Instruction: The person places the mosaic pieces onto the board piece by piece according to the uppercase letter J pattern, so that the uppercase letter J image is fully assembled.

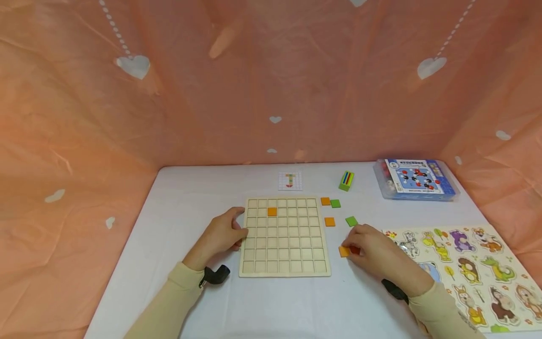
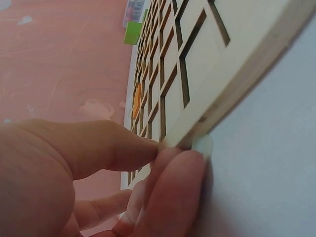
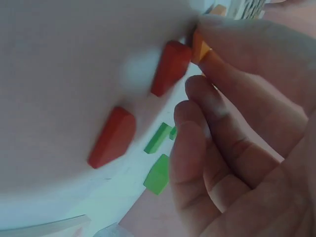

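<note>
Sleeves (image 1: 165,301), two: pale beige cloth, cuffed at the wrists, each with a black fitting (image 1: 217,274) beside the cuff.

Held orange tile (image 1: 345,251), one: flat, straight-edged, smooth-faced. Pinched by the right grip (image 1: 372,249) between thumb and index fingertip, part of it projecting towards the board; remaining fingers bent inward. Location: right of the board, nearer its close end. Whether it touches the surface below cannot be told.

Red pieces (image 3: 113,138), two: thick, flat-faced, angular in outline; lying just beside the fingers of the right grip.

Gridded board (image 1: 282,242), one: pale wood, flat, squarish, with raised ribs dividing it into shallow cells. Left edge pinched by the left grip (image 1: 222,233). Seated orange tile (image 1: 272,212) in the third column from the left, second row from the far side.

Loose orange tiles (image 1: 330,221), two, and green tiles (image 1: 335,203), two: flat, square, along the board's right side. One green lies just beyond the right grip.

Printed card (image 1: 290,181), one: white, gridded, bearing a multicoloured J; beyond the board.

Striped block (image 1: 346,181), one: small, oblong, green with coloured bars; right of the card.

Plastic box (image 1: 416,180), one: clear, rounded corners, label with ball-and-stick figures; far right.

Animal puzzle (image 1: 481,251), one: pale sheet with cut-out creatures; right of the right grip.

Worktop (image 1: 288,306): white, smooth covering.

Backdrop (image 1: 275,84): orange-pink creased sheeting, white hearts.
</note>
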Motion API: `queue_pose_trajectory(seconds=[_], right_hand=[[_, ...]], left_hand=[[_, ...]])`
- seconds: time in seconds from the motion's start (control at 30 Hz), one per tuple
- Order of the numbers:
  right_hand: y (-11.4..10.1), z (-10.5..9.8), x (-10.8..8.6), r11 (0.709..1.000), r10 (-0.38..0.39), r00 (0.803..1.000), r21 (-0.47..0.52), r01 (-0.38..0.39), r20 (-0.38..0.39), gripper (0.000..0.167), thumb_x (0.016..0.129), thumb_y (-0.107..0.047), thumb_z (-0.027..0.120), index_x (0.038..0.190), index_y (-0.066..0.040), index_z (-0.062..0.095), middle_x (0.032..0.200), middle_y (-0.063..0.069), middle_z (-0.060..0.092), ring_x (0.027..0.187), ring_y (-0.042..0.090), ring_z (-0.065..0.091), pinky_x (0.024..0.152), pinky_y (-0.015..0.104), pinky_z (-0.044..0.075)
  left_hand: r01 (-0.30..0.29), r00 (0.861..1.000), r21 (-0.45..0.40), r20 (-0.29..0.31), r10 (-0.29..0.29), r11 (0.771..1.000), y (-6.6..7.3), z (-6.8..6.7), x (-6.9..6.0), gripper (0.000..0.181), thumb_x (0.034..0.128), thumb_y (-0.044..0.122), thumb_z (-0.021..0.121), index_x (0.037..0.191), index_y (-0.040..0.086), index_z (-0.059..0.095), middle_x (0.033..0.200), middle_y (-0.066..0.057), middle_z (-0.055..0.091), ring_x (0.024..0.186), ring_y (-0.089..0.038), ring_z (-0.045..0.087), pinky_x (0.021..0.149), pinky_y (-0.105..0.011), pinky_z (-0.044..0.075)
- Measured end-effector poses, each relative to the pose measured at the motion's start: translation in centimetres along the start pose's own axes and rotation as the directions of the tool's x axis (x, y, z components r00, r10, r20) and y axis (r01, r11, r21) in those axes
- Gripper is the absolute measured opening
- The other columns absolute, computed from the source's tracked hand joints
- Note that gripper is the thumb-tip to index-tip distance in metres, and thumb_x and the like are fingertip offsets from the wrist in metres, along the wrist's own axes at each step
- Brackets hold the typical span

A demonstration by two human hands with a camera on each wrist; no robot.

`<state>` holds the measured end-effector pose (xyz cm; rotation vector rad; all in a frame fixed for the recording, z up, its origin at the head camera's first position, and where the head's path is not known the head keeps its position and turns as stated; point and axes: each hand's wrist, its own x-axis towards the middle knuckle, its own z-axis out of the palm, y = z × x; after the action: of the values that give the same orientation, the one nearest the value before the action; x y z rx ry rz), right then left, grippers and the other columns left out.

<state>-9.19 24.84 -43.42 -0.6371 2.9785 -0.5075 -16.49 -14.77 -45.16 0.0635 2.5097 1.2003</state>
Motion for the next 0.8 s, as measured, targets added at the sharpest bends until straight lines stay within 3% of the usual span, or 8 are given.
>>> queue_pose_trajectory(seconds=[0.13, 0.27, 0.53, 0.63, 0.8], right_hand=[[-0.2, -0.3, 1.4, 0.998, 0.028, 0.999, 0.052, -0.027, -0.022, 0.014, 0.090, -0.011, 0.083, 0.103, -0.016, 0.082, 0.102, -0.005, 0.075, 0.102, 0.019, 0.070, 0.094, 0.046, 0.062], [-0.9, -0.1, 4.1, 0.987, 0.075, 0.997, 0.144, -0.073, -0.008, 0.014, 0.093, -0.013, 0.080, 0.107, -0.014, 0.081, 0.108, 0.001, 0.078, 0.105, 0.023, 0.071, 0.098, 0.049, 0.061], [-2.4, 0.5, 9.4, 0.968, 0.080, 0.997, 0.239, -0.075, -0.008, 0.017, 0.095, -0.020, 0.082, 0.110, -0.014, 0.083, 0.107, 0.000, 0.077, 0.097, 0.020, 0.065, 0.091, 0.040, 0.057], [-2.8, 0.7, 10.6, 0.954, 0.085, 0.996, 0.287, -0.083, 0.008, 0.019, 0.096, -0.021, 0.080, 0.113, -0.013, 0.082, 0.108, 0.001, 0.076, 0.096, 0.021, 0.064, 0.090, 0.039, 0.057], [-3.2, 1.1, 11.9, 0.941, 0.078, 0.997, 0.327, -0.083, 0.028, 0.021, 0.095, -0.016, 0.077, 0.116, -0.012, 0.081, 0.113, 0.002, 0.077, 0.102, 0.021, 0.067, 0.099, 0.043, 0.058]], left_hand=[[-0.002, 1.000, 0.012, 0.005, 0.002, 1.000, 0.0, -0.3, 0.1, 0.071, 0.0979, 0.014, 0.075, 0.162, 0.010, 0.045, 0.089, -0.008, 0.068, 0.063, -0.017, 0.067, 0.060, -0.029, 0.061], [0.009, 1.000, 0.017, 0.001, -0.009, 1.000, 0.0, -0.7, 0.0, 0.071, 0.0979, 0.013, 0.075, 0.162, 0.010, 0.044, 0.089, -0.009, 0.067, 0.064, -0.017, 0.067, 0.061, -0.029, 0.060], [0.007, 1.000, -0.017, -0.002, -0.007, 1.000, 0.0, -0.5, -0.1, 0.069, 0.0979, 0.011, 0.073, 0.161, 0.009, 0.045, 0.089, -0.009, 0.068, 0.065, -0.016, 0.067, 0.060, -0.029, 0.063], [0.005, 1.000, -0.014, -0.005, -0.005, 1.000, 0.1, -0.3, -0.2, 0.069, 0.0977, 0.011, 0.073, 0.161, 0.009, 0.046, 0.088, -0.008, 0.068, 0.064, -0.016, 0.067, 0.059, -0.029, 0.062], [0.006, 1.000, -0.011, -0.006, -0.006, 1.000, 0.2, 0.0, -0.2, 0.070, 0.0965, 0.011, 0.074, 0.161, 0.010, 0.047, 0.088, -0.008, 0.069, 0.064, -0.017, 0.067, 0.058, -0.028, 0.062]])
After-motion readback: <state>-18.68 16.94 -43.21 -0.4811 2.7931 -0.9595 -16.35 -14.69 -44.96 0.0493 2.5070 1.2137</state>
